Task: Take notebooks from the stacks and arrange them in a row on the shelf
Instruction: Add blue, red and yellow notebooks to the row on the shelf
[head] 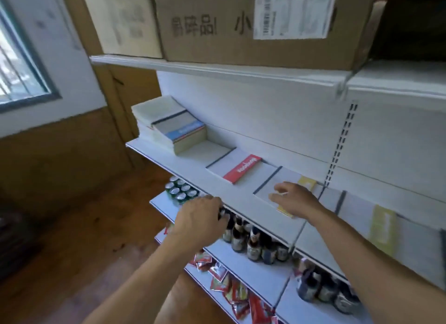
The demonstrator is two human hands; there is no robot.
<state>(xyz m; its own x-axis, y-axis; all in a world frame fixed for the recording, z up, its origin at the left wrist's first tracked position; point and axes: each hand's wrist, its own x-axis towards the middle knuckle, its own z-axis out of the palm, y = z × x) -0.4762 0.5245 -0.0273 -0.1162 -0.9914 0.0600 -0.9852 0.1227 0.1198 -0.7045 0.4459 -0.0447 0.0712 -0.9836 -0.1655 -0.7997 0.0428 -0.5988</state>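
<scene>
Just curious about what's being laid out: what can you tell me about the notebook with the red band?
The red-banded notebook lies flat, cover up, on the white shelf, right of the stacks. Its pale cover has a dark spine strip along the left edge and a red band with white lettering along the right. No hand touches it; the right hand rests on the yellow-banded notebook beside it.

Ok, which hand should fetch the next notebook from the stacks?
Left. The left hand is at the shelf edge, nearer the stacks, holding no notebook; the right hand lies flat on the yellow-banded notebook.
</scene>
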